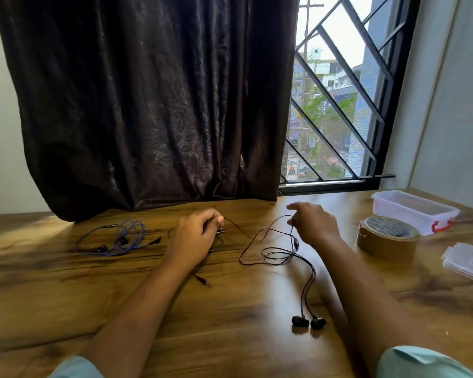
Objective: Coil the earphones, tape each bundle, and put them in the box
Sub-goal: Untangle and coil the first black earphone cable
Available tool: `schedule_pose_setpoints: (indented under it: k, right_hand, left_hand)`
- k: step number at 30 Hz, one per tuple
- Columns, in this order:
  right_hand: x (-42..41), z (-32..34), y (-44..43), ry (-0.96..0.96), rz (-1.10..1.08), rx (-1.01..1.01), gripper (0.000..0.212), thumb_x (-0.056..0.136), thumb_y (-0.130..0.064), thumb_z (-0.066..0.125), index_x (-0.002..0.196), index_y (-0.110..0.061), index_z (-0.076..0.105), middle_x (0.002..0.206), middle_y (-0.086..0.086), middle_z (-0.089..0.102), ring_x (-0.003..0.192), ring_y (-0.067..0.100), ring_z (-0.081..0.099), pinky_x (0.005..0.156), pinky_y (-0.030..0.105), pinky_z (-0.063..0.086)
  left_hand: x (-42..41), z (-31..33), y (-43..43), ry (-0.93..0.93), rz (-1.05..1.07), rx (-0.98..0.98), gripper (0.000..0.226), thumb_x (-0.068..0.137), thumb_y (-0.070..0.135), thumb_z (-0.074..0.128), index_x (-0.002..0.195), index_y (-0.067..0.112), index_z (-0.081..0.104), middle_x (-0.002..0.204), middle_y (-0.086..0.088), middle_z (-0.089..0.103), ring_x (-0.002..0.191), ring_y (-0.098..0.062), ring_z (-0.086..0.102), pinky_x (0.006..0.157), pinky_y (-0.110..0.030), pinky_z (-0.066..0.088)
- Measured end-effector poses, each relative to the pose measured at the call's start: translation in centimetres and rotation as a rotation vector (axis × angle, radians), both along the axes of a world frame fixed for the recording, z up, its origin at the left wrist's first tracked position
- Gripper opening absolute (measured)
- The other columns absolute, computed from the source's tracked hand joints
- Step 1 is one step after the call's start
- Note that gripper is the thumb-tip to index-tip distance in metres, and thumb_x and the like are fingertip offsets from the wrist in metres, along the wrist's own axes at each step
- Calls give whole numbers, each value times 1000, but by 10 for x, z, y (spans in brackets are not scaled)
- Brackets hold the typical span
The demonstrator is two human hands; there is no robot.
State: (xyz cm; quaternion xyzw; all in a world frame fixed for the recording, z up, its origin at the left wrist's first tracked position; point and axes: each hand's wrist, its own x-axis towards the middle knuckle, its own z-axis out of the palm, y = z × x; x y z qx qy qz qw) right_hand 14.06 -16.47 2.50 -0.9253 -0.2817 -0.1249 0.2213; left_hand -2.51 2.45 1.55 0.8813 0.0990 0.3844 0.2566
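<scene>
Blue earphones [115,238]: loose tangle on the table [66,296], far left. Your left hand [200,233]: fingers curled, pinching one end of the black earphones [279,255]. Black earphones: cord sprawled between your hands, buds lying nearest you. Your right hand [314,225]: pinching the cord, forefinger out. Tape roll [388,238]: flat, just beside the open box [413,211]. Lid [467,261]: far right.

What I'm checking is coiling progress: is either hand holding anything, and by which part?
Both hold the black earphones by the cable: left hand toward the plug end, right hand just above the remote.
</scene>
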Motion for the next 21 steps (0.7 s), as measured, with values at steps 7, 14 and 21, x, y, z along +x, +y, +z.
schedule_pose_setpoints:
  k: [7,14,21]
  right_hand:
    - [-36,20,24,17,355,-68,53,91,-8,50,137,-33,46,135,-4,54,123,19,51,101,36,39]
    - [-53,1,50,78,594,206,34,98,-17,46,68,-33,50,65,-13,54,62,9,53,63,28,43]
    - [-14,-8,25,-23,224,351,27,100,-18,43,100,-15,69,83,-2,63,77,22,59,65,25,36]
  left_hand:
    - [0,-1,-9,27,29,1,13,93,31,54,87,28,66,67,11,59,56,-2,50,50,-24,34]
    - [2,0,-11,-1,-50,-51,14,91,31,55,86,27,68,70,6,64,63,-11,58,59,-38,48]
    - [4,-1,-14,76,-99,-128,19,93,29,55,76,29,63,58,4,56,51,-11,47,48,-23,34]
